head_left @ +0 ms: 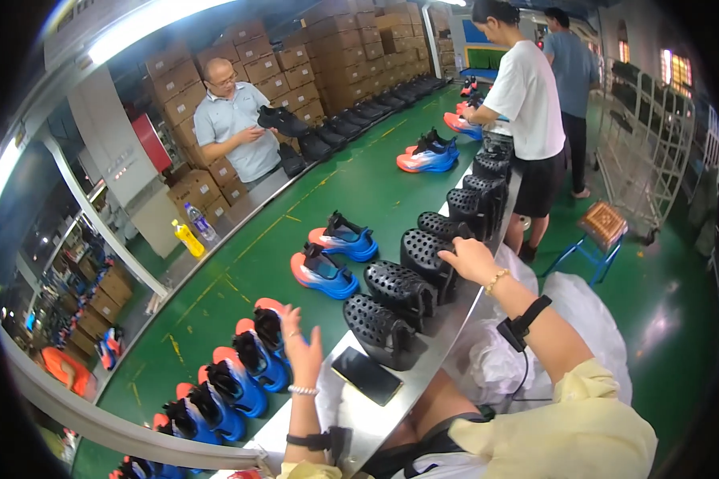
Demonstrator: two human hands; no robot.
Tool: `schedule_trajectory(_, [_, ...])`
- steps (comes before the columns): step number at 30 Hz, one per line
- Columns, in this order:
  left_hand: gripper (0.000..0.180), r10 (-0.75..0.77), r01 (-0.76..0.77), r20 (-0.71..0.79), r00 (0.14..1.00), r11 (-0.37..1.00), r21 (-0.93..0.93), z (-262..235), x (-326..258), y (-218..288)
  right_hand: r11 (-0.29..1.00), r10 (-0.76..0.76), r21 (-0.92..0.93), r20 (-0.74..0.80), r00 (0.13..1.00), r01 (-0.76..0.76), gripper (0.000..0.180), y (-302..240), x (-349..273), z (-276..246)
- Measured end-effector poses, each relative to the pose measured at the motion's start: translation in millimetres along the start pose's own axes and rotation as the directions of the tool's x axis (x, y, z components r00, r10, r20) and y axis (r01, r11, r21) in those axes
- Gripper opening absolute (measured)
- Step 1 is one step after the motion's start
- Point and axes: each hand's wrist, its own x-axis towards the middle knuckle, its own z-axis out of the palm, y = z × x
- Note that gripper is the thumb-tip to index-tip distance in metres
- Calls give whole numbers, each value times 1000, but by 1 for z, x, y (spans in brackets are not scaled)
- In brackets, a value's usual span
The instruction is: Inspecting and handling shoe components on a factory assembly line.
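Observation:
My left hand (302,351) is raised over the near edge of the green belt, fingers apart, with nothing in it. Beside it is the closest of several blue, coral and black sneakers (248,351) lined up at the lower left. My right hand (473,261) reaches to a black perforated plastic shoe form (425,249), its bent fingers at the form's right side. More such forms (375,323) stand in a row along the steel ledge (447,351). A pair of sneakers (325,271) sits on the belt beyond them.
A dark phone (367,375) lies on the ledge between my arms. Across the belt, a person holds black shoes (284,121); another in white handles sneakers at far right. Bottles (188,238) stand at the far edge. White plastic bags (575,319) and a stool (601,227) are right.

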Motion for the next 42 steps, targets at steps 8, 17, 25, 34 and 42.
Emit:
schedule_trajectory(8, [60,-2,-30,273,962,993,113,92,81,-72,997,-45,65,-9,999,46,64,5,3,7])
schedule_trajectory(17, [45,-80,-110,366,927,876,470,88,74,-89,990,-25,139,-94,995,38,65,6,3,18])
schedule_trajectory(25, [32,-122,-12,316,941,920,393,2,5,-59,983,-68,129,-402,913,130,62,-14,6,-6])
schedule_trajectory(34, [74,-241,231,-142,960,969,-88,6,-40,-73,885,-430,271,164,888,379,49,-272,-35,-46])
schedule_trajectory(42, [79,-359,330,-97,928,915,-232,5,-54,-73,995,-16,87,648,762,-53,33,-331,2,97])
